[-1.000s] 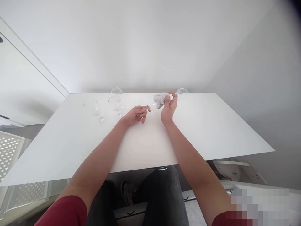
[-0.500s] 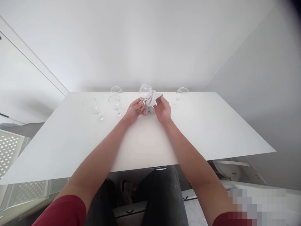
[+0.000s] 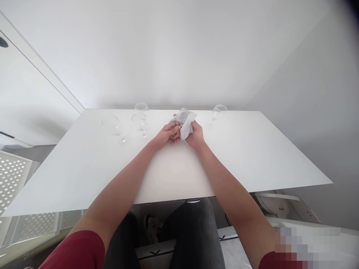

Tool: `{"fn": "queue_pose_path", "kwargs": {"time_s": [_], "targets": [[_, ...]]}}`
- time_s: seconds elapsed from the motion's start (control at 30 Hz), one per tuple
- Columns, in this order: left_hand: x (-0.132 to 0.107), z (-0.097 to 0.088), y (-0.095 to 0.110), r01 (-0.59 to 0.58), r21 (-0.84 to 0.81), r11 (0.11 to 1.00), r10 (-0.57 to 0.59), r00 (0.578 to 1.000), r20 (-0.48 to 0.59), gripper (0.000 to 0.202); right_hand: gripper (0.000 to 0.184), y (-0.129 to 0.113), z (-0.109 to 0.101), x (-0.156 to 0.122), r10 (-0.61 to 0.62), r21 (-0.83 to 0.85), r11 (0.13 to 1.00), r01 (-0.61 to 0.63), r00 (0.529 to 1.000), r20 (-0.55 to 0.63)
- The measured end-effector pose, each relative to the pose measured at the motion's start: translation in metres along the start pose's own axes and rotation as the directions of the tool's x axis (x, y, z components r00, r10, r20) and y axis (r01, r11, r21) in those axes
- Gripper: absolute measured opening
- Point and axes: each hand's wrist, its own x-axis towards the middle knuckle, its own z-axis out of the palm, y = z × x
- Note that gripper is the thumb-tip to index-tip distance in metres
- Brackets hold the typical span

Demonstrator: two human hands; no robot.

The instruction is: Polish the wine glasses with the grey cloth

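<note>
Above the middle of the white table (image 3: pixel 174 172), my left hand (image 3: pixel 167 135) is closed around the stem and foot end of a clear wine glass (image 3: pixel 183 116). My right hand (image 3: pixel 195 135) grips a pale grey cloth (image 3: pixel 186 130). The cloth wraps round the bowl of the glass from the right and behind, so much of the bowl is covered. The glass tilts away from me. Fingers of my right hand are partly hidden behind the cloth.
Left of my hands stand three clear stemmed glasses: a near-left one (image 3: pixel 114 127), a middle one (image 3: pixel 139 122) and one behind it (image 3: pixel 141 107). Another glass (image 3: pixel 218 111) stands at the back right. A white wall (image 3: pixel 168 52) rises behind the table.
My right hand has brought the cloth round the bowl of the glass, which was bare beside it before. Glass and hands have shifted slightly right and towards me.
</note>
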Motion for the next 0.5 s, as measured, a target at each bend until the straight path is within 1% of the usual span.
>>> {"fn": "queue_pose_path", "kwargs": {"time_s": [0.07,0.1,0.17,0.2,0.27,0.33,0.37,0.4,0.43,0.5], "targets": [[0.0005,-0.0015,-0.0003,0.038,-0.023,0.999,-0.038,0.999,0.028,0.04,0.071,-0.0006,0.001,0.0001,-0.02,0.039,0.999,0.021,1.0,-0.011],[0.0008,-0.0019,-0.0006,0.052,-0.031,0.998,-0.051,0.998,0.039,0.041,0.069,0.0,0.0014,0.0003,-0.049,0.044,0.998,0.051,0.998,-0.04],[0.0014,-0.002,-0.0018,0.046,-0.024,0.999,-0.045,0.998,0.035,0.042,0.061,0.0024,0.0023,0.0007,-0.133,0.008,0.991,0.136,0.982,-0.132],[0.0016,-0.0015,-0.0026,0.029,-0.009,1.0,-0.029,0.999,0.023,0.043,0.055,0.0039,0.0029,0.0007,-0.185,-0.044,0.983,0.18,0.965,-0.187],[0.0015,-0.0001,-0.0044,0.006,0.035,0.999,-0.006,1.0,0.004,0.046,0.048,0.0064,0.0039,0.0001,-0.298,-0.205,0.948,0.245,0.91,-0.289],[0.0007,0.0016,-0.0055,0.009,0.077,0.997,-0.01,1.0,0.01,0.049,0.049,0.007,0.0043,-0.001,-0.398,-0.37,0.89,0.267,0.851,-0.342],[0.0,0.0024,-0.0055,0.014,0.094,0.995,-0.016,1.0,0.023,0.049,0.048,0.0064,0.0043,-0.0015,-0.427,-0.416,0.868,0.269,0.833,-0.353],[-0.0007,0.003,-0.0051,0.018,0.108,0.994,-0.022,0.999,0.039,0.05,0.044,0.0052,0.0042,-0.0018,-0.437,-0.423,0.864,0.273,0.825,-0.359],[-0.0013,0.0034,-0.0042,0.02,0.116,0.993,-0.027,0.998,0.056,0.05,0.04,0.0038,0.004,-0.0019,-0.424,-0.389,0.878,0.279,0.83,-0.362],[-0.002,0.0039,-0.0014,0.015,0.118,0.993,-0.025,0.996,0.083,0.049,0.034,0.0008,0.0035,-0.0016,-0.347,-0.225,0.932,0.282,0.873,-0.343]]}}
